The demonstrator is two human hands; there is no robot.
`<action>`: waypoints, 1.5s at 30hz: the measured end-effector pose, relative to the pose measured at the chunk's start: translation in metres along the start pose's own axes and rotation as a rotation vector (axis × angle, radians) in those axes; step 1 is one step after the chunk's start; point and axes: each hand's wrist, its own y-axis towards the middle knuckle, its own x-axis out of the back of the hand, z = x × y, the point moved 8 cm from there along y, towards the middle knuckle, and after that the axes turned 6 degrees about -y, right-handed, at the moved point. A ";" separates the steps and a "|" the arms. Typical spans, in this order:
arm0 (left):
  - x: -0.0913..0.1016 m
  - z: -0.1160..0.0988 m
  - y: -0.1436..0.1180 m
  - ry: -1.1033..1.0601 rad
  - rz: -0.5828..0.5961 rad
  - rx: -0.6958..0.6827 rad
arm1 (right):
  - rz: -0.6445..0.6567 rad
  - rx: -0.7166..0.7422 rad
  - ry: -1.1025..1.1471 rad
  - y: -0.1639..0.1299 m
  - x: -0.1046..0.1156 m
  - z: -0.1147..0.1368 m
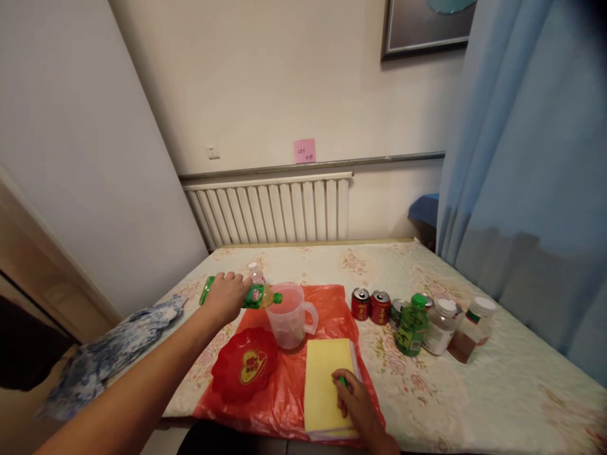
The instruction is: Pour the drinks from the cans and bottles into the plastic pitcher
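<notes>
Tilting bottle: green bottle [246, 295] lies sideways, neck at the rim of the clear measuring jug [290, 315] on the red plastic bag [284, 392].
Left hand [226, 296]: fingers wrapped round the bottle.
Right hand [355, 399]: curled, pinching a green cap [342, 381], resting on the yellow pad [325, 385].

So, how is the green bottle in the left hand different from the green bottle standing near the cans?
The held bottle lies tipped sideways, mouth over the measuring jug; the standing bottle is upright. The held one looks uncapped; the standing one wears a green cap. The left hand grips one; nothing touches the other. Both are green plastic.
</notes>
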 end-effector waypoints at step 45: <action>-0.132 -0.132 -0.148 -1.631 0.189 0.029 | 0.528 0.352 -0.263 -0.041 -0.028 0.186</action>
